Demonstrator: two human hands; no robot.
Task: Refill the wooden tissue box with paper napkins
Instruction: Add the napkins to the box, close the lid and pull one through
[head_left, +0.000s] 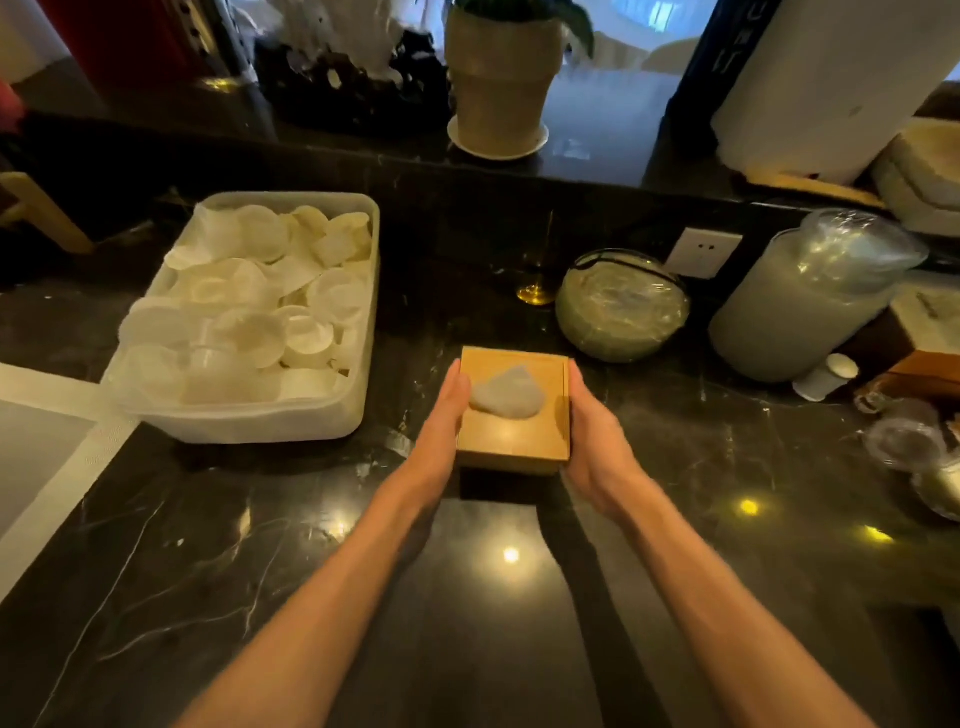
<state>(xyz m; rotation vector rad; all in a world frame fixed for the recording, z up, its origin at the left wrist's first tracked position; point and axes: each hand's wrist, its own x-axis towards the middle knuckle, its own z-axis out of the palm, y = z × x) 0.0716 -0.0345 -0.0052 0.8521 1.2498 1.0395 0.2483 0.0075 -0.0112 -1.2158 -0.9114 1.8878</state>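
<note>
A dark, glossy marble tabletop (218, 545) mirrors ceiling lights below a raised ledge holding a potted plant (498, 78). The right-edge clutter is cut off and blurred. The wooden tissue box (511, 431), a white napkin (506, 395) poking out, sits mid-tabletop, clasped between the left hand (444, 415) and right hand (589, 431) pressing its sides.

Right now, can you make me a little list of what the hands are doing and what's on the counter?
box: wooden tissue box on the dark counter
napkin: white napkin poking out of the top
left hand: left hand pressed on the box's left side
right hand: right hand pressed on its right side
left of box: plastic tub of small white cups
behind: potted plant on the ledge
</note>
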